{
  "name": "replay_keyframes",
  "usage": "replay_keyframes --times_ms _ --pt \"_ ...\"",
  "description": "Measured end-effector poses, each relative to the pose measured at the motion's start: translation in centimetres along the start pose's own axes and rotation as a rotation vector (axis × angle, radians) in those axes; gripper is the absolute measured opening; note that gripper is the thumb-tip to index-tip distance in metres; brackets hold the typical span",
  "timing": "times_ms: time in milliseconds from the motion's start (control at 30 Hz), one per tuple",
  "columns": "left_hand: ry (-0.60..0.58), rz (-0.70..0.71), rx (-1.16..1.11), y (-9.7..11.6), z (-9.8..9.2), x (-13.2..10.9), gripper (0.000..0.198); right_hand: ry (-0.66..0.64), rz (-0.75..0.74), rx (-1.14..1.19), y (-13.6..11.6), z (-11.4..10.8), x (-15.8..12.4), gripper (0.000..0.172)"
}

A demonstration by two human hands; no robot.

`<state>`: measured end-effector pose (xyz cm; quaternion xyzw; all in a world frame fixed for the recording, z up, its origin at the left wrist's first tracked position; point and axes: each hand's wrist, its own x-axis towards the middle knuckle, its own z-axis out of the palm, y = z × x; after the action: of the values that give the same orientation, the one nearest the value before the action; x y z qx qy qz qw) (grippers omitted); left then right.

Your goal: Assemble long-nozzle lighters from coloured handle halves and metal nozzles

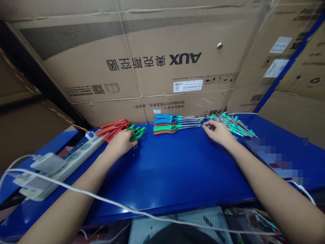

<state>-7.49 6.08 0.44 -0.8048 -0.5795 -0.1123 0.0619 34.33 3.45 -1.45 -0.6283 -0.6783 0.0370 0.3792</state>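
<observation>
At the left, my left hand (pixel 121 144) is closed around green lighter handles (pixel 137 133) with finger loops; its fingertips are partly hidden behind them. Beside it lies a pile of red and orange lighter handles (pixel 114 129). My right hand (pixel 218 133) has its fingers curled in a pinch, close to the metal tips of a row of long-necked lighters. Whether anything sits between those fingertips is too small to tell. The row holds blue lighters (pixel 166 119) at the back and a green lighter (pixel 165 128) in front. Behind my right hand are loose metal lighter tubes with teal ends (pixel 237 126).
A white power strip (pixel 83 150) with plugs lies on the left of the blue table (pixel 162 176). A white cable (pixel 119 204) crosses low in front of me. Cardboard (pixel 152 40) walls the back. A flat dark device (pixel 266 157), partly pixelated, lies right.
</observation>
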Motion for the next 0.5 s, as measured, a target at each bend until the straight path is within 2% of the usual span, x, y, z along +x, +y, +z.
replay_keyframes --times_ms 133,200,333,400,500 --pt "0.175 0.15 -0.229 4.0 -1.5 -1.4 0.028 -0.031 -0.182 0.086 -1.1 0.0 -0.5 0.023" --pt "0.193 0.278 -0.339 6.5 -1.4 -2.3 0.027 -0.087 -0.277 0.141 -1.9 0.2 -1.0 0.024" --pt "0.075 0.403 -0.517 10.2 0.6 -3.8 0.028 -0.311 -0.413 0.257 -3.5 1.0 -2.1 0.027" --pt "0.001 0.431 -0.535 11.0 1.8 -4.0 0.03 -0.421 -0.459 0.298 -4.1 1.6 -2.7 0.027" --pt "0.009 0.438 -0.553 11.2 3.1 -3.8 0.029 -0.499 -0.501 0.364 -4.9 2.4 -3.4 0.024"
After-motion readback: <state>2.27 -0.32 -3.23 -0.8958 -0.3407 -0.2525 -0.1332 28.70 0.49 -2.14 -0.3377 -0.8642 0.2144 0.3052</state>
